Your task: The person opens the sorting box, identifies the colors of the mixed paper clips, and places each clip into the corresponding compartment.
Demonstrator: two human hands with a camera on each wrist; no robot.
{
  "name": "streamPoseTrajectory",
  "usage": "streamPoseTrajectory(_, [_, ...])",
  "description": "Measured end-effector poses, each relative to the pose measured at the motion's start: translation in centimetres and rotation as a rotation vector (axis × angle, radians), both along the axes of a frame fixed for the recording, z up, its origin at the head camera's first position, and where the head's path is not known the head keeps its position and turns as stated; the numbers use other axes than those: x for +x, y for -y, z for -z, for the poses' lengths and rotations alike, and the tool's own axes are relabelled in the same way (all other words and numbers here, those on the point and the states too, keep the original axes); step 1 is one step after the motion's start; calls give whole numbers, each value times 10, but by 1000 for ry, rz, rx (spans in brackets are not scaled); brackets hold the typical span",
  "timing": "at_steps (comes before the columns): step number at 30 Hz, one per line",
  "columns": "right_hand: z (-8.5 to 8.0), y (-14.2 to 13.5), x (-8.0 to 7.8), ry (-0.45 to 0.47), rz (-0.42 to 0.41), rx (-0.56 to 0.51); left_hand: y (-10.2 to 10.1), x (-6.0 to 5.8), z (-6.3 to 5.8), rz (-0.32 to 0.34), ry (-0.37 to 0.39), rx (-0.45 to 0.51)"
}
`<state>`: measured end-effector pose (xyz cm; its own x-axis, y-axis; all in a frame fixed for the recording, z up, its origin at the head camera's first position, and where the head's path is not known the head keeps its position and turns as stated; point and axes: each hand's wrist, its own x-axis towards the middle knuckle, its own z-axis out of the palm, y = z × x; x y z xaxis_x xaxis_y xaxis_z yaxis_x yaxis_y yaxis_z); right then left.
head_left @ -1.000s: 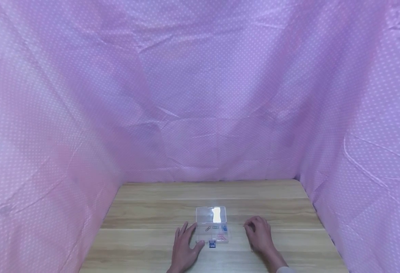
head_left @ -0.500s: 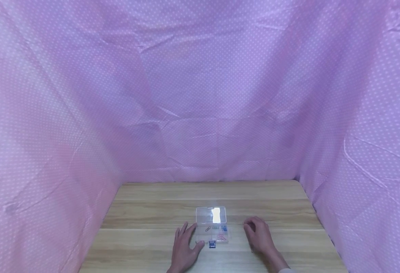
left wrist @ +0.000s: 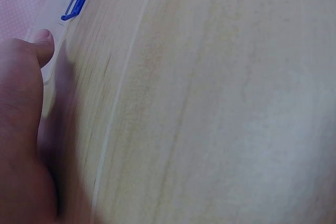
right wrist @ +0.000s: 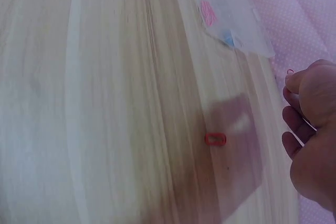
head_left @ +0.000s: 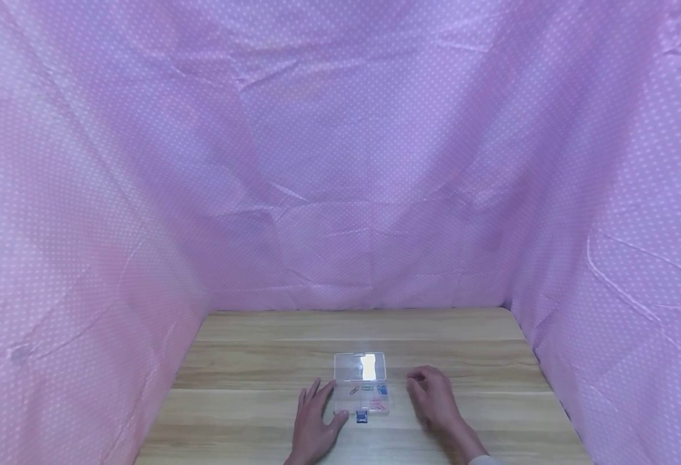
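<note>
A clear plastic compartment box [head_left: 347, 404] lies on the table, its lid [head_left: 347, 367] folded back. Inside are pink paper clips [head_left: 377, 405], blue paper clips [head_left: 382, 390], a green one [head_left: 366, 388] and a reddish one [head_left: 354, 391]. My left hand [head_left: 315, 426] rests against the box's left side with extended fingers, thumb at the near corner beside the blue latch [left wrist: 75, 4]. To the right of the box, my right hand [head_left: 436, 402] pinches a red paper clip [right wrist: 290, 71] between thumb and forefinger. Another red paper clip [right wrist: 216, 134] lies on the table below that hand.
The wood-grain table [head_left: 247, 361] has polka-dot pink cloth [head_left: 340, 245] hanging around its back and both sides. The blue latch sticks out from the box's near edge.
My right hand has shifted slightly left, toward the box, and a little away from me. My left hand and the box stay where they were.
</note>
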<state>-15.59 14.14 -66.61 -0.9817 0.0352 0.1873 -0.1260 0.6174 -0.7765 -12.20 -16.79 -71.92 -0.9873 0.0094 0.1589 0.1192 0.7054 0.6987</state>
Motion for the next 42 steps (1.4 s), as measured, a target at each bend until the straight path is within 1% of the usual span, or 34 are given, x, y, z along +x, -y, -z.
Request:
streamPoseTrajectory(4, [-3,9,1,-62,-20,6,1,0,1,8,17,0])
streamPoseTrajectory(6, [-6,14,1,-69,-36,0,2,-1,1,13,23,4])
streamPoseTrajectory(9, [-10,21,2,-39,-60,-8,2,-1,1,12,30,11])
streamPoseTrajectory(14, [-14,35,2,18,-91,-3,1,0,2,6,5,3])
streamPoseTrajectory(19, [-15,48,0,37,-115,6,2,-1,0,5,51,15])
streamPoseTrajectory(21, [-15,53,-1,30,-128,27,2,-2,0,6,73,18])
streamPoseTrajectory(22, [-14,55,-2,20,-138,44,3,-2,0,8,72,21])
streamPoseTrajectory(25, [-15,62,-2,5,-166,72,3,-2,1,5,50,18])
streamPoseTrajectory(28, [-15,67,-3,3,-192,72,3,-2,2,7,18,15])
streamPoseTrajectory(35, [-15,79,-3,10,-241,60,3,-1,0,15,10,17])
streamPoseTrajectory(42, [-13,90,-5,-18,-290,104,4,-1,4,12,-45,-4])
